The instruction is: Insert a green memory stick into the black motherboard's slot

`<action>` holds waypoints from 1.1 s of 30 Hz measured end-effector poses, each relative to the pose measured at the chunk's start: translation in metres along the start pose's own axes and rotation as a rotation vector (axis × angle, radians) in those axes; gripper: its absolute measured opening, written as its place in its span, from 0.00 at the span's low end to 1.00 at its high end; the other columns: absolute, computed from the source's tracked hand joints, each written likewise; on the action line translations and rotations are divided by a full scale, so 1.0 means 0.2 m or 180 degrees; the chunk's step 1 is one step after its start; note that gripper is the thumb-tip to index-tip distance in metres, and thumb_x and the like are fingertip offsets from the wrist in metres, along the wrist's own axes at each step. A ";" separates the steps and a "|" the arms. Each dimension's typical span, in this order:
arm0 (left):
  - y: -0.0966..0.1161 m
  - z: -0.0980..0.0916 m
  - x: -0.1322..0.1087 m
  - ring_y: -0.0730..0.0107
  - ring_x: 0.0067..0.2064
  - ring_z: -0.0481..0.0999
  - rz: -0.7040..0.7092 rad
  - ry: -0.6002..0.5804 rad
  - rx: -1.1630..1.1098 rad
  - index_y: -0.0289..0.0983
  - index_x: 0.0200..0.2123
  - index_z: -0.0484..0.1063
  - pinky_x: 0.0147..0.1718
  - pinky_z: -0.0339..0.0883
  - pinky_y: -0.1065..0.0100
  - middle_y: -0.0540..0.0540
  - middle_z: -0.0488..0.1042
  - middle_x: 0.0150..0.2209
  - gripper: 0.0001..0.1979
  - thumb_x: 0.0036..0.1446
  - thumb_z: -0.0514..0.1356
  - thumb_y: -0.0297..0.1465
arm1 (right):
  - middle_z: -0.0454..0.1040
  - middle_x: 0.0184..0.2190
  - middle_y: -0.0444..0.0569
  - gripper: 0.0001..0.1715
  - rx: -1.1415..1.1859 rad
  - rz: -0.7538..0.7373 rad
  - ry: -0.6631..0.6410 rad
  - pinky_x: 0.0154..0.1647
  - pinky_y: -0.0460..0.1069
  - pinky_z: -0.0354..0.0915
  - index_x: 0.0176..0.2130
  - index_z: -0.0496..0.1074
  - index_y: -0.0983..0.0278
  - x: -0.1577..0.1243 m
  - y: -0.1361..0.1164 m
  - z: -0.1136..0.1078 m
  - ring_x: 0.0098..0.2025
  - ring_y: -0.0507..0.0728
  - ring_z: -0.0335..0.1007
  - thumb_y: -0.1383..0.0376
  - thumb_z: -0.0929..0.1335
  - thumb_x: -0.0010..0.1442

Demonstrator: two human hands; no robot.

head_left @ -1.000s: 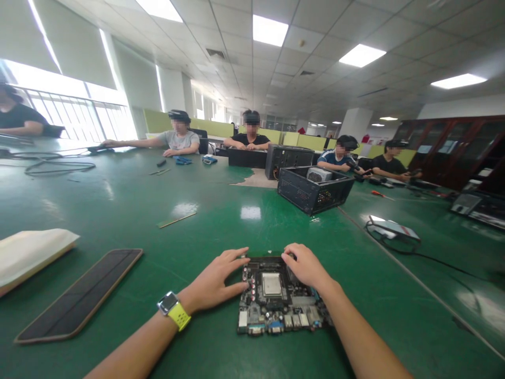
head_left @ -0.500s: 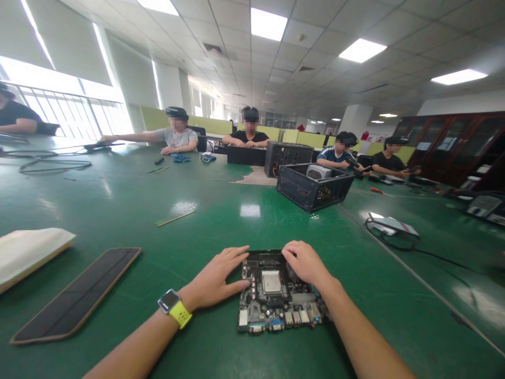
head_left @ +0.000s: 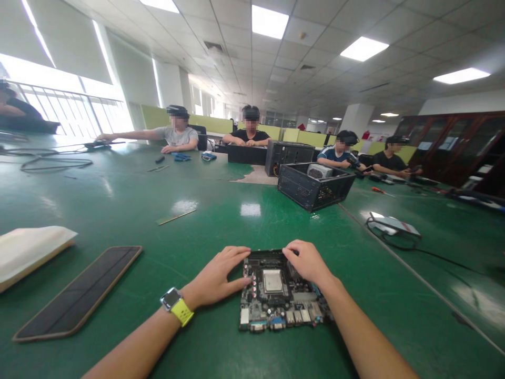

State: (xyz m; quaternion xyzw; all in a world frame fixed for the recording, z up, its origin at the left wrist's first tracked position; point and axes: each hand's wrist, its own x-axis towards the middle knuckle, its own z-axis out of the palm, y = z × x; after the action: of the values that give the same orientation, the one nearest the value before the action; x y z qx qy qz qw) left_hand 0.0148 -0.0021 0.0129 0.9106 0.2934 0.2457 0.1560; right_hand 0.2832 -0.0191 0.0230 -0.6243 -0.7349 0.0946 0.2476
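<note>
Motherboard (head_left: 276, 298), flat on counter (head_left: 221, 226), six o'clock. Left hand (head_left: 213, 276): fingers wide, nine to eleven on motherboard. Right hand (head_left: 310, 260): fingers curled, one o'clock (pinch unclear). Possible: bent capacitors (head_left: 254, 288) from thumb pressure.

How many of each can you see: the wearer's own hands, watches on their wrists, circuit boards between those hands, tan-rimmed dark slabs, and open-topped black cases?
Left hand and right hand: 2
Watch: 1
Circuit board: 1
Tan-rimmed dark slab: 1
Open-topped black case: 1
Total: 6
</note>
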 end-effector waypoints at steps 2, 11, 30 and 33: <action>0.00 0.00 0.00 0.56 0.57 0.64 0.0001 0.0021 0.0010 0.40 0.59 0.61 0.57 0.58 0.53 0.41 0.65 0.57 0.26 0.60 0.56 0.43 | 0.76 0.35 0.49 0.17 -0.0001 0.0027 0.0016 0.42 0.46 0.60 0.31 0.76 0.64 0.00 0.00 0.00 0.38 0.54 0.70 0.60 0.61 0.61; -0.01 0.01 0.00 0.56 0.59 0.62 0.0018 -0.0003 0.0107 0.42 0.57 0.63 0.57 0.58 0.52 0.42 0.62 0.60 0.23 0.60 0.57 0.40 | 0.75 0.34 0.48 0.16 -0.0079 0.0167 0.0054 0.39 0.46 0.60 0.31 0.75 0.63 0.00 0.00 0.00 0.36 0.53 0.69 0.59 0.62 0.60; -0.03 0.00 -0.01 0.57 0.58 0.63 -0.0067 0.0203 0.0060 0.43 0.56 0.65 0.58 0.58 0.54 0.43 0.63 0.58 0.20 0.61 0.56 0.37 | 0.76 0.29 0.42 0.27 -0.0076 -0.1339 -0.1076 0.32 0.47 0.56 0.38 0.74 0.57 -0.29 -0.48 0.04 0.31 0.55 0.70 0.41 0.66 0.49; -0.04 -0.01 -0.01 0.58 0.57 0.63 -0.0090 0.0247 0.0066 0.43 0.55 0.66 0.57 0.59 0.54 0.43 0.64 0.57 0.19 0.61 0.57 0.37 | 0.78 0.31 0.43 0.21 -0.0200 -0.1238 -0.1001 0.33 0.48 0.57 0.37 0.74 0.57 -0.29 -0.49 0.09 0.34 0.57 0.72 0.46 0.65 0.54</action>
State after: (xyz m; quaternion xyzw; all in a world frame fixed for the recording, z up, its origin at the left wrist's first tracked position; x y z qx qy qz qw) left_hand 0.0089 0.0023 0.0101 0.8978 0.3146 0.2755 0.1384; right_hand 0.1938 -0.0927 0.0365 -0.4561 -0.8732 0.1182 0.1243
